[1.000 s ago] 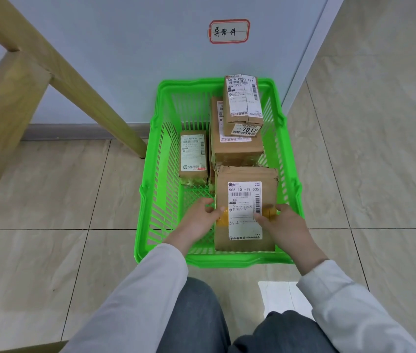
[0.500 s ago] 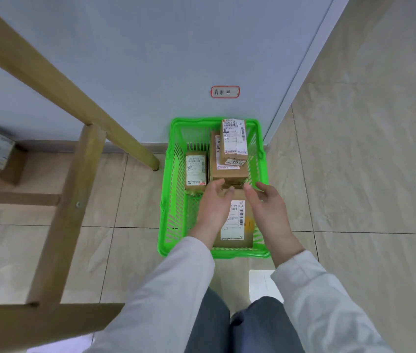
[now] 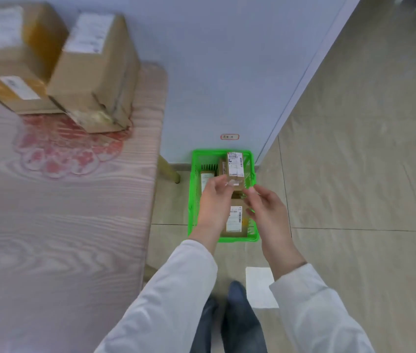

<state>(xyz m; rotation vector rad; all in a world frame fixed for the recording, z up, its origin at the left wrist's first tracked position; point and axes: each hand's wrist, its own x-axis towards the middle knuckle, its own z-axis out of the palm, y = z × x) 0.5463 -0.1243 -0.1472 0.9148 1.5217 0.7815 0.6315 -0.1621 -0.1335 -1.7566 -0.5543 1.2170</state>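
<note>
Head view has both of your grips hovering over the green basket (image 3: 191,197), which sits on the floor (image 3: 354,200) against the wall at your 12 o'clock. Your left grip (image 3: 214,200) is relaxed, fingers loosely curled, and holds nothing. Its fingertips overlap the lower end of the upright parcel (image 3: 235,164) in the picture, but the blur hides whether they touch it. Your right grip (image 3: 268,210), just beside the left at its 3 o'clock, is equally slack and empty, with fingers half bent above the basket's right rim.

Inside the basket, the flat parcel (image 3: 235,220) lies label-up at the 6 o'clock end, showing between your two wrists. The upright parcel stands at the 12 o'clock end. A small parcel (image 3: 205,180) lies at about 10 o'clock, partly hidden behind your left grip.

At the basket's 9 o'clock is the worktop (image 3: 61,238), covered with a wood-grain cloth. Two cardboard boxes (image 3: 94,72) sit close together at its far end. A white sheet of paper (image 3: 260,286) lies on the floor at the basket's 5 o'clock, near your feet. A small red-edged label (image 3: 230,136) is stuck to the wall just above the basket.
</note>
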